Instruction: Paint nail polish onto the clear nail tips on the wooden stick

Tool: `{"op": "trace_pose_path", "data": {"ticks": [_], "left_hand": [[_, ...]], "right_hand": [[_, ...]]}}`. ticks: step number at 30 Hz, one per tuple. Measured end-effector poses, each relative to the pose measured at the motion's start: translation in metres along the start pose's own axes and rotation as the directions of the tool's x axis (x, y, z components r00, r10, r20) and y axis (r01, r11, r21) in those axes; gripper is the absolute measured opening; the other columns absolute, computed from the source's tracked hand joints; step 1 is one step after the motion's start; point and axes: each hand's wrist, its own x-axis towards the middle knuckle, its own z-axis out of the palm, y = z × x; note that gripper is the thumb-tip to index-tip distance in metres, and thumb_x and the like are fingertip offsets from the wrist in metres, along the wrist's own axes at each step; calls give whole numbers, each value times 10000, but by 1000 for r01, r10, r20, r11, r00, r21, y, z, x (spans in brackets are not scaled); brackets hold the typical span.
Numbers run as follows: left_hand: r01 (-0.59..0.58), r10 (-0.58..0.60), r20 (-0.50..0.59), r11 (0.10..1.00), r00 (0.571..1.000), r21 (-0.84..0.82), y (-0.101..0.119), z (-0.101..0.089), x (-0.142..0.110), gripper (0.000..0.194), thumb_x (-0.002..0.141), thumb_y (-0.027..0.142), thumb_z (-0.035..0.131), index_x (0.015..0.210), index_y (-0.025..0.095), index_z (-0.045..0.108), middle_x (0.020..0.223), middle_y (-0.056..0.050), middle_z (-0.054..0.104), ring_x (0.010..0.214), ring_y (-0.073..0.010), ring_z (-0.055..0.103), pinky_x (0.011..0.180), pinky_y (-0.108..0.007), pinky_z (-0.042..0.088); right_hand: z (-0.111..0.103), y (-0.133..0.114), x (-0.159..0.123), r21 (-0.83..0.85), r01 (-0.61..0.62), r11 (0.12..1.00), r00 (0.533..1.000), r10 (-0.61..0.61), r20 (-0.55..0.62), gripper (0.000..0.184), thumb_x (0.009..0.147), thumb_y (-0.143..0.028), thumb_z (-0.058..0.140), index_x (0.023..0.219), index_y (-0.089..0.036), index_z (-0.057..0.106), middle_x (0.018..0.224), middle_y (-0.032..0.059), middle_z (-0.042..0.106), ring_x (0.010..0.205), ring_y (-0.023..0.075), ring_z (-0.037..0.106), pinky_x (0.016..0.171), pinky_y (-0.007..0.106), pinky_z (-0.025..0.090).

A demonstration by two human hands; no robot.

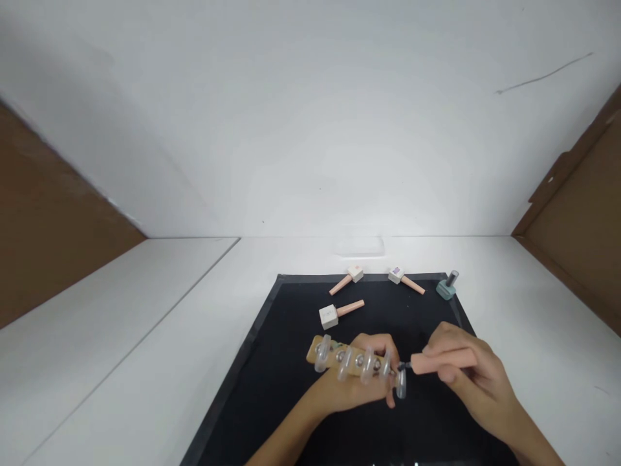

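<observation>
My left hand (359, 388) is closed around a wooden nail tip stand (334, 356) that carries several clear false nails (369, 366) in a row. Between the fingers of my right hand (478, 375) is the pink handle of a nail polish brush (439, 361). Its dark bristle end is at the rightmost false nail (401, 384); whether it touches the nail, I cannot make out. Behind my hands, a white nail polish bottle (328, 316) with a long pink cap lies on the black mat (291, 336).
Two more white bottles with pink caps, a left one (356, 274) and a right one (396, 275), lie along the mat's far edge. A green bottle with a grey cap (446, 288) is at the far right corner. A clear tray (359, 246) is near the white wall (310, 129); brown panels (48, 220) flank the table.
</observation>
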Motion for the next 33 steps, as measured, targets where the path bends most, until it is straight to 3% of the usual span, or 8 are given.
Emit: {"op": "trace_pose_path", "data": {"ticks": [5,9,13,18,22,27,33], "left_hand": [[10,-10,9,1000,1000,24,1,-1,-1,398,631,430,805,653,163,511,551,28,577,477,-98,585,474,-185,432],[-10,10,18,1000,1000,8,3,-1,-2,392,650,449,784,661,165,514,540,27,573,463,-97,579,467,-186,433],[12,-12,3,1000,1000,22,7,0,-2,371,624,372,816,639,165,508,553,30,578,473,-94,578,469,-184,437],[-17,16,6,999,1000,52,5,-1,-2,327,664,347,778,643,165,506,534,31,576,465,-93,572,470,-185,436],[-35,35,9,999,999,35,2,-2,-1,293,633,259,793,634,168,514,543,31,579,469,-102,574,473,-196,448],[-64,66,-30,997,997,53,9,1,-1,260,648,221,757,609,172,504,528,25,585,481,-105,574,487,-199,444],[-90,92,-27,994,995,69,6,0,0,247,666,230,751,622,169,516,523,29,585,472,-97,566,487,-193,441]], "right_hand": [[0,-2,2,18,4,1000,998,-5,66,230,959,-346,530,891,-252,728,655,17,698,534,131,604,483,242,491],[1,-4,4,6,0,1000,1000,0,-3,207,956,-334,536,918,-266,728,694,28,717,582,155,638,507,266,518],[1,-5,5,55,-18,998,997,14,73,217,950,-355,543,883,-256,725,665,20,713,529,137,607,468,249,487],[1,-5,4,31,-2,1000,1000,2,14,207,960,-340,529,928,-261,717,684,20,699,583,148,622,516,267,510],[1,-6,4,50,-12,999,997,8,80,245,961,-365,521,861,-238,705,648,15,688,528,127,595,489,242,489],[2,-3,3,60,25,998,999,-26,21,200,966,-326,522,959,-266,713,709,23,701,591,142,612,540,266,507],[3,-2,1,49,2,999,999,-4,37,214,967,-336,518,905,-248,703,677,16,689,577,138,606,522,252,499]]}}
